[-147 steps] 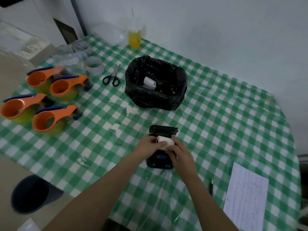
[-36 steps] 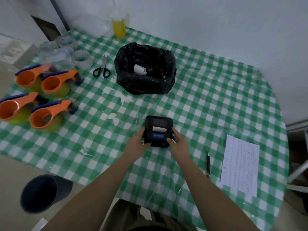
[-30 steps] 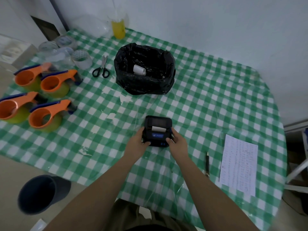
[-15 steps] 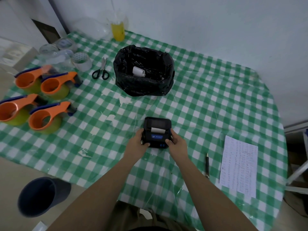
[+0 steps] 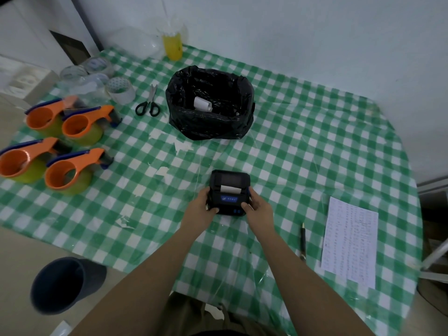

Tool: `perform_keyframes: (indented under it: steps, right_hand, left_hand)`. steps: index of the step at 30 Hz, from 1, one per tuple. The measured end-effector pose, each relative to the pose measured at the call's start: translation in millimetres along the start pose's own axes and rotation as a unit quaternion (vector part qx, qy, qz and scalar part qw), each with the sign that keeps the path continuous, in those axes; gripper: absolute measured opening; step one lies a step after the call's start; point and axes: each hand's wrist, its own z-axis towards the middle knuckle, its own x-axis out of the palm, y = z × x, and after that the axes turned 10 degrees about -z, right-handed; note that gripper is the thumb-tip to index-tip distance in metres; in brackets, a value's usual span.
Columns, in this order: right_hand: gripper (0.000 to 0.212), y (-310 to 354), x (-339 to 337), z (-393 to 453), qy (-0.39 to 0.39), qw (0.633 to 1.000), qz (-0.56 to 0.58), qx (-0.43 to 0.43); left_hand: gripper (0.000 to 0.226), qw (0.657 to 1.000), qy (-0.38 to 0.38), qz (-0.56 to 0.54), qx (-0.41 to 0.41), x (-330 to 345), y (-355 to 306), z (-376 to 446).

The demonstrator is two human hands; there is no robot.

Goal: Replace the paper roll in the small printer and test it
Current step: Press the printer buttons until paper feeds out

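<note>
The small black printer [image 5: 229, 190] lies on the green checked tablecloth [image 5: 303, 154] with its lid shut. A short white strip of paper [image 5: 229, 189] sticks out of its slot above a blue label. My left hand [image 5: 203, 208] grips the printer's left side, its thumb on the front lower corner. My right hand [image 5: 257, 207] grips the right side, thumb near the blue buttons. A white paper roll [image 5: 202, 104] lies inside the black bin bag [image 5: 210, 103] farther back.
Several orange tape dispensers [image 5: 75, 170] stand at the left, with tape rolls [image 5: 120, 89] and scissors [image 5: 148, 105] behind them. A yellow cup [image 5: 172, 46] stands by the wall. A printed sheet [image 5: 350, 241] and a pen [image 5: 303, 241] lie at the right. A dark bucket [image 5: 58, 284] stands on the floor.
The printer's lid, open 4.9 s ago with the roll held over it, is shut with paper showing. Over the last second both hands have stayed on the printer's sides.
</note>
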Motion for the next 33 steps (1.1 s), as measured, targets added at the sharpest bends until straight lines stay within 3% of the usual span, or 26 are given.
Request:
perform_keyframes:
  steps: [33]
  right_hand:
    - [0.054,-0.2,-2.4,-1.8,0.001,1.0,-0.007,-0.012]
  left_hand:
    - [0.06,1.0,0.002,0.008,0.0,0.1,-1.1,-0.4]
